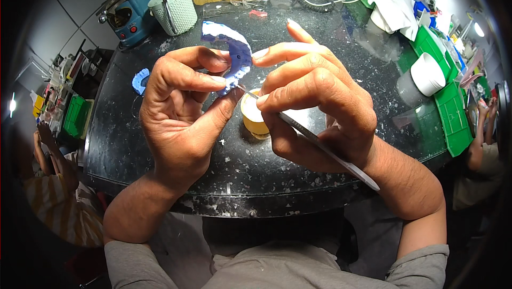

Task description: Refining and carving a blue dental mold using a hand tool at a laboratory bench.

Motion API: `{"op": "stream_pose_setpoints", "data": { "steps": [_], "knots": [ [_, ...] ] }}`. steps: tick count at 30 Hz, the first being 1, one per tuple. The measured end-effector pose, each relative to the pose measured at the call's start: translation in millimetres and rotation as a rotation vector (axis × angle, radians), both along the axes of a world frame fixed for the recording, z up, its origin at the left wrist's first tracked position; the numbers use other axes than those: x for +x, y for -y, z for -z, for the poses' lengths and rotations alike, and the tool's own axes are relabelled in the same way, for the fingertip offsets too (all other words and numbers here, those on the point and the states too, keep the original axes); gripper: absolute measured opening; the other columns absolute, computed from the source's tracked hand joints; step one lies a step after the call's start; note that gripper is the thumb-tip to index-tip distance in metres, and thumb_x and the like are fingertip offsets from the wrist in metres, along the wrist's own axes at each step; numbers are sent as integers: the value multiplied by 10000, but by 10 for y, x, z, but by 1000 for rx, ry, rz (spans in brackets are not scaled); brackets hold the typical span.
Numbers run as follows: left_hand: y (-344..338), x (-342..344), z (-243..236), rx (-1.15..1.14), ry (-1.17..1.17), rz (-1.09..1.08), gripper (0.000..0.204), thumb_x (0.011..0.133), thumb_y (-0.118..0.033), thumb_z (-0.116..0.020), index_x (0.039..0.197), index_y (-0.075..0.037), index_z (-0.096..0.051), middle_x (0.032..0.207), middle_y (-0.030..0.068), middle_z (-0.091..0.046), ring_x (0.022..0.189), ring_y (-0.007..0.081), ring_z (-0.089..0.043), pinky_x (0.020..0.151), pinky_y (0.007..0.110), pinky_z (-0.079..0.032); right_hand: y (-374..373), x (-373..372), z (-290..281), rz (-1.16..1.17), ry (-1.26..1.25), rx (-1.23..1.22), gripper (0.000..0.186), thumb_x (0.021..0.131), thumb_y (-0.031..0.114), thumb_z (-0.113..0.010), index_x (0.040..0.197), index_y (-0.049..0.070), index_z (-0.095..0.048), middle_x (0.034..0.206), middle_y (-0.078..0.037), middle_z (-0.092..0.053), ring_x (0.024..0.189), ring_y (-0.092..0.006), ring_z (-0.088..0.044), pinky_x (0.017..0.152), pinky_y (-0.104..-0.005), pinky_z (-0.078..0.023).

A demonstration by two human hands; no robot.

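My left hand (184, 94) holds the blue arch (241, 51) raised over the table (133, 145), its near end pinched between thumb and fingertips; the grip is narrow and closed on the piece. The arch's far end rises free of the fingers, which I judge leaves most of its curve exposed and turnable. My right hand (320, 91) holds the slim metal tool (330, 150) like a pen, thumb and fingers closed on its shaft, the broad tail lying toward the near right. Its tip is at the arch's near end, next to my left thumb; actual contact cannot be confirmed. One right fingertip meets or nearly meets the arch's right edge, probably to steady one hand against the other. A low grip on the shaft appears chosen for fine control. The yellow piece (255, 125) stands on the table just beneath the tool, within easy reach. A second blue arch (141, 81) lies to the left, clear of both hands. Far left, the holder (173, 11) stores tools upright, presumably for quick selection. The white cup (428, 74) is at the right, beside the green trays (453, 118).
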State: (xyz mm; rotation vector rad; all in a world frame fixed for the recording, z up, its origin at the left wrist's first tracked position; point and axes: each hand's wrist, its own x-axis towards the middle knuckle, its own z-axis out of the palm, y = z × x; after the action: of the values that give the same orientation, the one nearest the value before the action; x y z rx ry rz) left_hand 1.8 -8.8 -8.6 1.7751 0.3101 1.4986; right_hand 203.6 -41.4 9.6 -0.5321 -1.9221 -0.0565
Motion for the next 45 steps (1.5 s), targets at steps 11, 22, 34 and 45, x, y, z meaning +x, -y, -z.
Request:
{"op": "stream_pose_setpoints", "data": {
  "steps": [11, 22, 34, 45],
  "knots": [
    [0, -16, -3, 55, -6, -27, 325, 776, 215, -632, 990, -23, -575, 1192, 136, -558, 1137, 185, -574, 1030, 339, -468, 6, -14, 13, 8, -3, -17, 266, 698, -93, -730, 901, 71, -685, 900, -74, -701, 1014, -263, -697, 1068, -559, -419],
    [-32, -30, 26, -146, 55, 93, 320, 806, 219, -604, 1034, 3, -543, 1164, 125, -542, 1183, 224, -578, 1042, 348, -508, -44, 57, 29, 15, -269, -339, 246, 1041, 138, -527, 1202, -30, -609, 1046, -113, -678, 969, -162, -671, 898, -294, -509],
    [-81, -27, -61, 104, -283, 84, 900, 649, -7, -882, 1433, 11, -440, 1462, 192, -438, 1334, 246, -479, 1085, 383, -442, 118, -29, -72, -165, -410, -804, 227, 950, 105, -687, 1143, -14, -678, 1030, -85, -718, 953, -113, -666, 862, -256, -526],
    [-38, -24, -64, 161, -295, -48, 821, 686, 24, -861, 1391, 39, -440, 1410, 190, -507, 1305, 276, -534, 1104, 386, -434, -121, 178, 2, -53, -386, -610, 436, 992, 232, -409, 1276, -64, -556, 867, -83, -621, 847, -126, -593, 897, -309, -492]
  ]
}}
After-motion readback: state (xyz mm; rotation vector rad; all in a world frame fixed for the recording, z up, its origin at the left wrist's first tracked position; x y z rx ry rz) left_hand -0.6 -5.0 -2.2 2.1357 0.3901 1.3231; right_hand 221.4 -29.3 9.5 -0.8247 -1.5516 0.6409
